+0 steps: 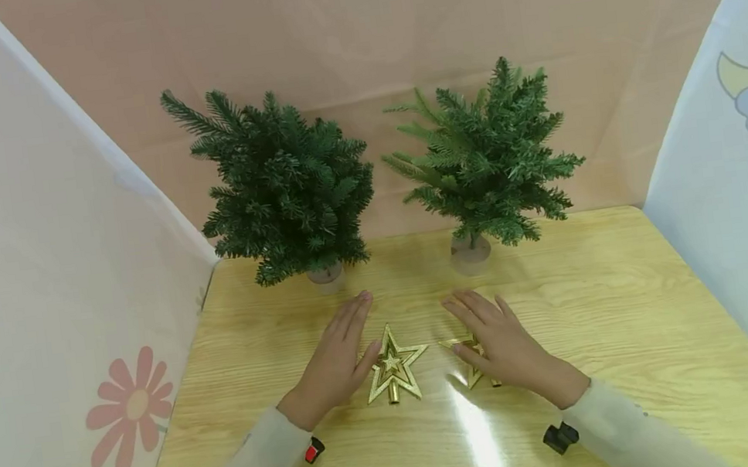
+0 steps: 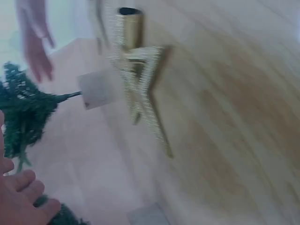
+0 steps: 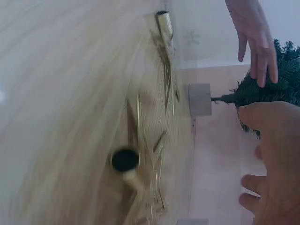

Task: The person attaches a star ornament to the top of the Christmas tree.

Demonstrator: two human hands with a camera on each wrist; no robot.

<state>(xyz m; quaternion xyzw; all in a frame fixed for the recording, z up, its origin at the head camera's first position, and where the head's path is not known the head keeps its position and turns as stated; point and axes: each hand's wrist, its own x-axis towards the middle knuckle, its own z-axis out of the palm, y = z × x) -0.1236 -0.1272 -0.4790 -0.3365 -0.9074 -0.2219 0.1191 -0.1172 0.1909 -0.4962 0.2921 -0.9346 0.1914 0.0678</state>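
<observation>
Two gold star tree toppers lie on the wooden table. The left star topper (image 1: 391, 364) is in full view, its socket toward the near edge. My left hand (image 1: 335, 359) hovers at its left side with fingers extended, holding nothing. Over the right star topper (image 1: 473, 377) is my right hand (image 1: 499, 339), fingers straight and spread, hiding part of that star. In the right wrist view a gap shows between the right hand (image 3: 274, 159) and the star topper (image 3: 136, 178). The left wrist view shows a star topper (image 2: 138, 79) near the left hand (image 2: 23, 197).
Two small artificial pine trees stand at the table's back: a dense left tree (image 1: 290, 181) and a sparser right tree (image 1: 487, 161), both on round pale bases. A peach cloth (image 1: 390, 21) hangs behind. Patterned white cloths flank the wooden table (image 1: 636, 310).
</observation>
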